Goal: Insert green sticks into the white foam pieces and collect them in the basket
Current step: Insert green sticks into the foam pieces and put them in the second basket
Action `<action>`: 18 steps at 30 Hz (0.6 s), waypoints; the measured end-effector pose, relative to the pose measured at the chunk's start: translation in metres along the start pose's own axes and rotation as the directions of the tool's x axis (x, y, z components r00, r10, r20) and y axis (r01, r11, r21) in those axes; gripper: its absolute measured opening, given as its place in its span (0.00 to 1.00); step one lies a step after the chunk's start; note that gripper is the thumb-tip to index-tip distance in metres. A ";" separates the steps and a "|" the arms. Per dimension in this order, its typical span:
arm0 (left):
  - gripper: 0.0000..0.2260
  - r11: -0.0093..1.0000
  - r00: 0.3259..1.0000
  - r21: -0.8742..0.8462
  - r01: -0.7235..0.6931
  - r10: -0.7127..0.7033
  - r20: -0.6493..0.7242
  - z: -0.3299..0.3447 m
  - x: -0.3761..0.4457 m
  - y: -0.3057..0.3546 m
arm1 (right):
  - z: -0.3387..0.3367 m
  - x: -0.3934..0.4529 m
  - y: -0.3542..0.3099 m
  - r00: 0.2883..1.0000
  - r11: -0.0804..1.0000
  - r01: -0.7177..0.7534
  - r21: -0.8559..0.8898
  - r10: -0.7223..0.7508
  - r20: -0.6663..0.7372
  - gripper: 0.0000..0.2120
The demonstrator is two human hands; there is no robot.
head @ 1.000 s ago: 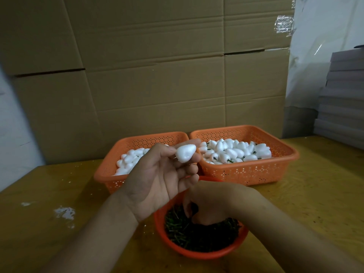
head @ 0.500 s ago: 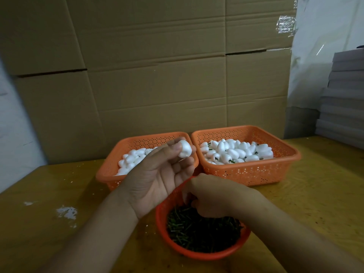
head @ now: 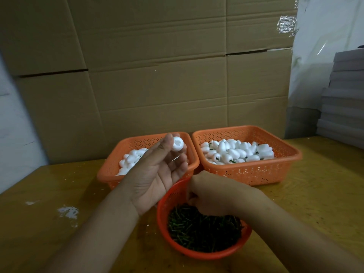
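Left hand (head: 157,174) pinches white foam piece (head: 177,143) at fingertips | right hand (head: 212,194) curled over green sticks (head: 202,229) in round red basket (head: 167,229), grip hidden | no legible writing

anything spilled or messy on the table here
Yes, slightly. White crumbs and a smeared white patch lie on the wooden table left of the person's left forearm, probably foam debris. Smaller white specks dot the surface nearby. The baskets sit upright, and nothing has tipped over.

Dim, warm overhead light, soft shadows under the hands (head: 157,174), slight wide-angle bending at edges, mild overall softness.
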State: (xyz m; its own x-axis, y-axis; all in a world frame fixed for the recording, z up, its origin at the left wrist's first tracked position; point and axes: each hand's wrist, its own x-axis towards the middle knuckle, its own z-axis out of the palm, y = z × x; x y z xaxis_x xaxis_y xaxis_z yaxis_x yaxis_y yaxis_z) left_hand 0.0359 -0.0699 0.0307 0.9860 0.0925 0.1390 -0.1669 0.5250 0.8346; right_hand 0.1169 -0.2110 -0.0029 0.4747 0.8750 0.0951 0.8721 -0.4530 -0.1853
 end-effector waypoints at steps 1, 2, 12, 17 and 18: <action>0.09 1.000 1.000 0.005 0.006 -0.006 -0.004 0.000 0.000 0.001 | -0.001 -0.001 0.000 1.000 1.000 0.000 -0.005 0.000 0.012 0.05; 0.10 1.000 1.000 0.011 0.009 -0.009 -0.006 0.000 0.000 0.001 | -0.002 -0.002 -0.001 1.000 1.000 -0.003 -0.008 0.003 0.020 0.04; 0.09 1.000 1.000 0.016 0.010 -0.010 0.001 0.000 0.001 0.000 | -0.020 -0.005 -0.008 0.994 0.975 0.006 0.221 0.017 -0.103 0.06; 0.08 1.000 0.999 0.028 0.003 -0.004 0.035 -0.005 0.001 0.000 | -0.025 -0.007 -0.008 0.993 0.902 -0.027 0.431 0.074 -0.092 0.09; 0.08 0.999 0.999 0.032 0.001 -0.002 0.039 -0.006 0.001 0.000 | -0.026 -0.007 -0.008 0.993 0.852 -0.041 0.522 0.095 -0.077 0.10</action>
State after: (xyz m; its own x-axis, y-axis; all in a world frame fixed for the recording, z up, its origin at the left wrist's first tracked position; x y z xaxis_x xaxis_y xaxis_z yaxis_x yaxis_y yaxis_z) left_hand 0.0371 -0.0644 0.0281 0.9858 0.0586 0.1575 -0.1657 0.4979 0.8513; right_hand 0.1097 -0.2179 0.0237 0.5630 0.8124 0.1519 0.6613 -0.3326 -0.6724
